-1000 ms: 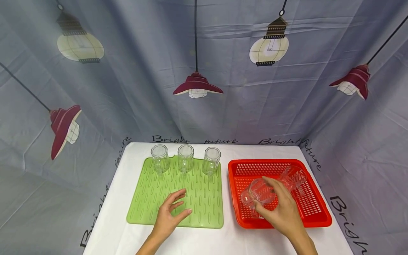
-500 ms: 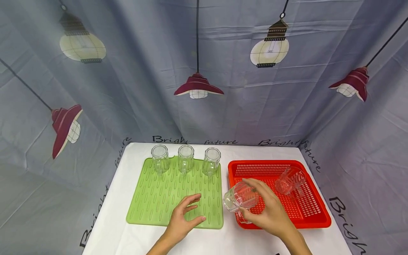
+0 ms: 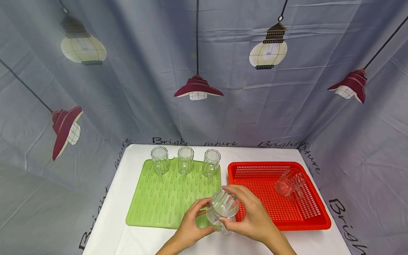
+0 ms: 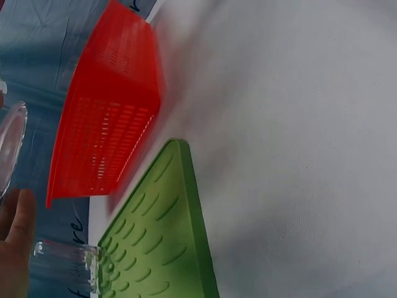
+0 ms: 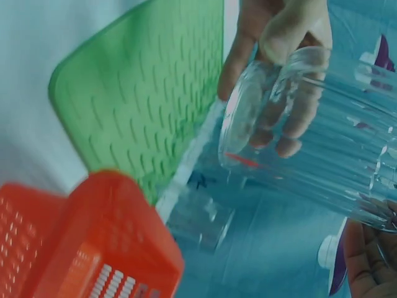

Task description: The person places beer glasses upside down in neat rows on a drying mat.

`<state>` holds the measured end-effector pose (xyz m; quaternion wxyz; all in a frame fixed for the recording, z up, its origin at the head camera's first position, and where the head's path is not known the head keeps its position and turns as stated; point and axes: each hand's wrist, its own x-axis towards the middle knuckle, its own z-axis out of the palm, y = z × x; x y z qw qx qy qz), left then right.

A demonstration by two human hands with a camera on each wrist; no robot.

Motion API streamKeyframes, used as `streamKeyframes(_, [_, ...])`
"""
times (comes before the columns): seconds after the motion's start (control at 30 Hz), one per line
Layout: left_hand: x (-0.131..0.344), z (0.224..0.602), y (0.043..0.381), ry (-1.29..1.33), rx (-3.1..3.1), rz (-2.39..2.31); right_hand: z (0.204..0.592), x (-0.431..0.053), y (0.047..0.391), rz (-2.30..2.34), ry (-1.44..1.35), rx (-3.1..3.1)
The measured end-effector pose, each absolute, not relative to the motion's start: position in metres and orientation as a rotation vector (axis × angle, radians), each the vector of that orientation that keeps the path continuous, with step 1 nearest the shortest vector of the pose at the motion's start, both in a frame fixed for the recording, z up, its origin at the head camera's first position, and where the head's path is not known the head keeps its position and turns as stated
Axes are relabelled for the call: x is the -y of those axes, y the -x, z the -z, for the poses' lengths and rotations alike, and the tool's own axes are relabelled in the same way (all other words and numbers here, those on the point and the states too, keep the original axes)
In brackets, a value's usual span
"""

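Note:
In the head view my right hand [image 3: 251, 216] grips a clear glass mug [image 3: 224, 205] around one end, fingers on the far side and thumb on the near side. The mug is tilted in the air, over the gap between the green mat [image 3: 172, 202] and the red basket [image 3: 326, 221]. Its handle points down toward me. My left hand [image 3: 192, 225] is at the mug's other end, thumb and fingers spread around it. In the right wrist view the left fingers [image 5: 301, 115] show through the glass; whether they touch it I cannot tell.
Three glass mugs [image 3: 185, 159] stand in a row along the mat's far edge, handles toward me. Another glass mug [image 3: 288, 182] lies tilted in the basket's far right part. A grey curtain [image 3: 242, 113] encloses the white-covered table [image 3: 127, 241] at the back and sides.
My right hand has lifted the mug out of the basket and carried it left toward the mat. My left hand has moved right to meet it.

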<state>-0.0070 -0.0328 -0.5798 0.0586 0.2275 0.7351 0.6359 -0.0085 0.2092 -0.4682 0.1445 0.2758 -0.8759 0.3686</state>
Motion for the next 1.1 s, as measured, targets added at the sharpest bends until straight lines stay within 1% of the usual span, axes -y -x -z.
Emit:
streamKeyframes(0.23, [0.031,0.583,0.001,-0.754,-2.337,-1.853,0.473,-0.199,0.005,-1.098,-0.886,2.427])
streamKeyframes(0.57, [0.033,0.582,-0.002,-0.635,-2.284,-1.829,0.475,-0.2,0.006,-1.112,-0.862,2.472])
streamKeyframes(0.73, [0.034,0.58,-0.002,-0.62,-2.281,-1.81,0.475,-0.201,0.007,-1.141,-0.861,2.491])
streamKeyframes(0.93, [0.043,0.578,0.002,-0.629,-2.282,-1.773,0.471,-0.209,0.008,-1.184,-0.881,2.561])
streamKeyframes(1.1, [0.058,0.573,0.007,-0.598,-2.138,-1.825,0.471,-0.222,0.009,-1.227,-0.861,2.63])
